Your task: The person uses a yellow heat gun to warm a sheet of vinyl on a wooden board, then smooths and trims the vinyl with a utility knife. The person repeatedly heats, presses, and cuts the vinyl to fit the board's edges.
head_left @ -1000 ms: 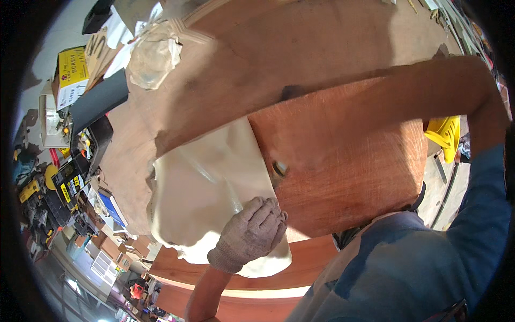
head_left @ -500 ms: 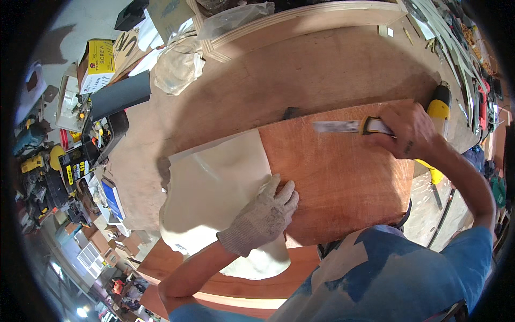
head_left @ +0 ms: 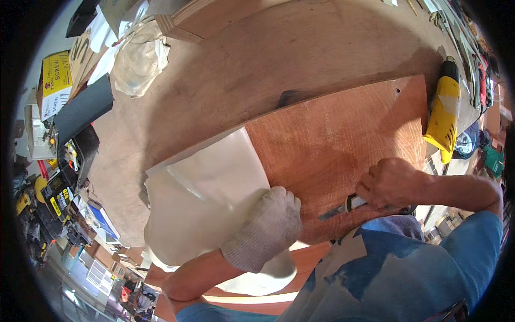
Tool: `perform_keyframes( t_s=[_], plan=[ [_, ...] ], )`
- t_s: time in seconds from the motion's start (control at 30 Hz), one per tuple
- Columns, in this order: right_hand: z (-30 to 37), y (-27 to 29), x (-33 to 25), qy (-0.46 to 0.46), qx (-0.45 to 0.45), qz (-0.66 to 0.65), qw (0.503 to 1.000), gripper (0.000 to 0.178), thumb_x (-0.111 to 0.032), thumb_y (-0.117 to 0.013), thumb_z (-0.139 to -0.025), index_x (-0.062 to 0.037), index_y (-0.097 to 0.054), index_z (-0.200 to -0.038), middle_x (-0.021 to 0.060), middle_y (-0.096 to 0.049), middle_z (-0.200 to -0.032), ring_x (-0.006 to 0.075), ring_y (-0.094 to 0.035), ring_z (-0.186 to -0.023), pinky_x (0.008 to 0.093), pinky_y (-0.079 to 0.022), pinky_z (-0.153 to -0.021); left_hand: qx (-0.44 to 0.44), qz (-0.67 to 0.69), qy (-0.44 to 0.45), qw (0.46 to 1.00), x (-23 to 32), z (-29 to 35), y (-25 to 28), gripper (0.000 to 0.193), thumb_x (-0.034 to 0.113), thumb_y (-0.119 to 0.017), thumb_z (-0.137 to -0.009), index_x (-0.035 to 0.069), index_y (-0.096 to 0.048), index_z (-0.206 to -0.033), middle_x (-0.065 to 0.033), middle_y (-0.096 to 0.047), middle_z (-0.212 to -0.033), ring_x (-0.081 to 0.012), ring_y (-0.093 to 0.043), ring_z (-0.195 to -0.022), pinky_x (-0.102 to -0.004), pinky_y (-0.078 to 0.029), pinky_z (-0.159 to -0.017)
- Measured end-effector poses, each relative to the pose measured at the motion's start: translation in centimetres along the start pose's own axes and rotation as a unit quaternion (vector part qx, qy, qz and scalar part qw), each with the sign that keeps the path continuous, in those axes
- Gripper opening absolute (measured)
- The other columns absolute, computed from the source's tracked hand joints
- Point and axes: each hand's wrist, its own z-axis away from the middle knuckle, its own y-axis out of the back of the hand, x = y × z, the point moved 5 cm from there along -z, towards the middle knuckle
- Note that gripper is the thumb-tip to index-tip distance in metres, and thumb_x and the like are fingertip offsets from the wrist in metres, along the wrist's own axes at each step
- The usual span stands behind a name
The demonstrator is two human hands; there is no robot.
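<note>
A glossy, flexible cream sheet (head_left: 204, 198) covers the left part of a reddish-brown wooden board (head_left: 343, 145) and hangs over its near edge. My left hand (head_left: 271, 222), in a knitted glove, has its fingers curled at the sheet's right edge and closed on it. Bare, my right hand (head_left: 391, 185) grips the yellow-and-black handle of what looks like a utility knife (head_left: 335, 212). Its flat metal blade points left, over the board's near part, close to my left hand. Whether the blade touches the wood I cannot tell. Pale streaks mark the board's bare face.
A yellow heat gun (head_left: 444, 110) lies beyond the board's right end. At the far left are a crumpled cream bundle (head_left: 140, 61), a yellow-and-white box (head_left: 56, 83) and a black tray (head_left: 80, 153) of small items. A plywood frame (head_left: 185, 24) stands at the back.
My right hand has brought the knife from the board's far side toward me and slightly left. My left hand's fingers have curled in at the sheet's edge. The view has shifted.
</note>
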Motion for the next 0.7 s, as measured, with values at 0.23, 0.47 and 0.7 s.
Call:
perform_keyframes(
  t_s=[0.23,0.47,0.7],
  plan=[
    [-8.9,0.9,0.5,0.092,-0.002,-0.065,0.994,0.022,-0.026,-0.064,-0.079,-0.0043,-0.060,-0.078,0.0110,-0.062,-0.066,0.0255,-0.068,-0.060,0.0363,-0.054,-0.049,0.126,-0.080,-0.014,0.989,0.7,2.4,-1.0,0.016,0.024,-0.065,-0.076,0.009,-0.069,-0.077,-0.0059,-0.058,-0.079,-0.0287,-0.060,-0.091,-0.0397,-0.046,-0.068],
    [-14.4,8.1,3.6,0.156,0.028,0.065,0.985,0.027,-0.031,-0.065,-0.081,-0.0057,-0.060,-0.076,0.0124,-0.066,-0.069,0.0264,-0.070,-0.064,0.0404,-0.054,-0.052,0.175,-0.107,-0.015,0.979,0.8,2.5,-2.0,0.015,0.025,-0.066,-0.075,0.011,-0.066,-0.072,-0.0057,-0.057,-0.073,-0.0317,-0.062,-0.088,-0.0393,-0.047,-0.063],
    [-10.7,13.6,12.0,-0.068,0.178,0.071,0.979,0.043,-0.048,-0.064,-0.087,-0.0061,-0.060,-0.078,0.0125,-0.066,-0.075,0.0286,-0.068,-0.065,0.0406,-0.053,-0.056,0.145,-0.097,0.005,0.985,1.3,2.1,-0.9,0.013,0.024,-0.065,-0.076,0.011,-0.066,-0.076,-0.0033,-0.056,-0.074,-0.0253,-0.060,-0.082,-0.0356,-0.046,-0.065]
  ],
)
